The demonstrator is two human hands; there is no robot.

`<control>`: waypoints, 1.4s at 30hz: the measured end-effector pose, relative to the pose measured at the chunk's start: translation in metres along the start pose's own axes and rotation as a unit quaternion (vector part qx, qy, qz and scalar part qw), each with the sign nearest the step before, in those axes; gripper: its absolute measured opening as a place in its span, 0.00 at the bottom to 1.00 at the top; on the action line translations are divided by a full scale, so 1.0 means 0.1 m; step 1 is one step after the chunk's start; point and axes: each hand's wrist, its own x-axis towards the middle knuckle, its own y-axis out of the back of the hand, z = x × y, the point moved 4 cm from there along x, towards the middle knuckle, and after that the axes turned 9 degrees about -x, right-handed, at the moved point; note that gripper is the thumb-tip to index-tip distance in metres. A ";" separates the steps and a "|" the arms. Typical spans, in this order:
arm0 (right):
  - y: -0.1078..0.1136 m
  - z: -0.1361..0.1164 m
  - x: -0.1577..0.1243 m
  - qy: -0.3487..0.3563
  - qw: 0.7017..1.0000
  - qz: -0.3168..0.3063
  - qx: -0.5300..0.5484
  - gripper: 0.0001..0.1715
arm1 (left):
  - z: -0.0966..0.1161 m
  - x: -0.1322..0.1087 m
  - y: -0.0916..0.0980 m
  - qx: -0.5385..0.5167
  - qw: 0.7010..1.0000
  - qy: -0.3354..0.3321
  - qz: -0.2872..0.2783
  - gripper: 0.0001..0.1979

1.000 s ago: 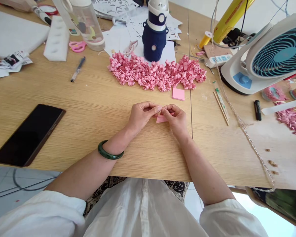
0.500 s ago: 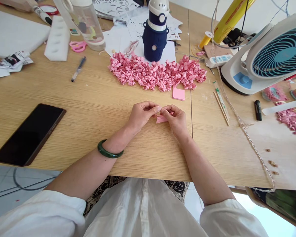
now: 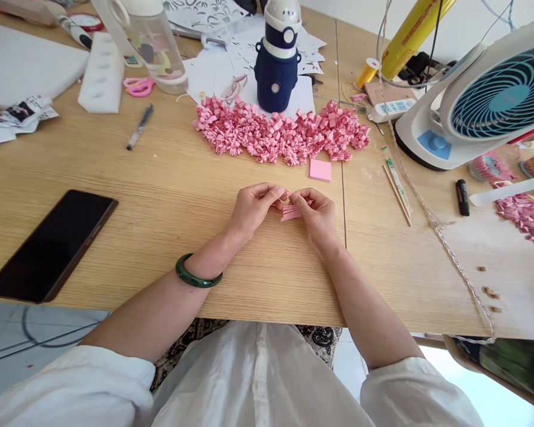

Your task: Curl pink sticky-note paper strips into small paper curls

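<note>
My right hand (image 3: 315, 213) pinches a slit piece of pink paper (image 3: 290, 213), whose strips fan out to the left below the fingers. My left hand (image 3: 256, 207), with a green bangle (image 3: 196, 274) on the wrist, is closed in a pinch close beside it. A small bit of pink shows at its fingertips. Beyond the hands lies a long heap of curled pink paper pieces (image 3: 280, 133). A small stack of pink paper squares (image 3: 320, 169) sits at the heap's near edge, just past my right hand.
A dark blue bottle (image 3: 276, 74) stands behind the heap, a clear bottle (image 3: 164, 53) further left. Pink scissors (image 3: 139, 86), a pen (image 3: 139, 127) and a phone (image 3: 51, 244) lie left. Right are wooden sticks (image 3: 397, 194), a marker (image 3: 463, 197), a twisted cord (image 3: 454, 258) and a fan (image 3: 440, 127).
My left fingertips have drawn slightly back from my right hand, and a bit of pink now shows at them. The whole view has shifted slightly.
</note>
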 end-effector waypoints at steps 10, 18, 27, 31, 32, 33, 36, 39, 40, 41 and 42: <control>0.01 0.00 0.01 0.001 1.000 0.003 -0.005 0.14 | 0.01 -0.01 0.00 0.022 1.000 -0.001 -0.017 0.10; -0.01 -0.05 0.00 0.001 0.999 -0.005 -0.037 0.13 | 0.03 0.01 0.01 0.091 0.995 -0.029 -0.006 0.09; 0.07 -0.02 0.07 0.028 0.994 0.033 -0.096 0.10 | 0.09 -0.01 0.03 0.192 0.977 -0.093 0.020 0.03; 0.13 0.04 0.13 0.057 0.986 0.068 -0.144 0.09 | 0.12 -0.01 0.04 0.217 0.968 -0.127 0.020 0.15; 0.14 0.05 0.14 0.059 0.985 0.069 -0.145 0.09 | 0.13 0.00 0.04 0.218 0.966 -0.136 0.020 0.16; 0.15 0.07 0.15 0.058 0.986 0.067 -0.143 0.09 | 0.13 0.00 0.04 0.216 0.966 -0.143 0.022 0.13; 0.15 0.10 0.18 0.055 0.988 0.063 -0.127 0.09 | 0.09 0.02 0.05 0.207 0.970 -0.128 0.024 0.07; 0.15 0.11 0.18 0.047 0.993 0.063 -0.090 0.10 | 0.01 0.04 0.05 0.208 0.973 -0.096 -0.005 0.10; 0.15 0.11 0.17 0.044 0.994 0.063 -0.074 0.11 | -0.01 0.05 0.04 0.200 0.976 -0.089 -0.016 0.09; 0.14 0.11 0.17 0.042 0.995 0.064 -0.057 0.11 | -0.03 0.05 0.04 0.187 0.979 -0.082 -0.027 0.09; 0.13 0.11 0.16 0.040 0.996 0.064 -0.041 0.11 | -0.05 0.05 0.04 0.169 0.982 -0.074 -0.037 0.10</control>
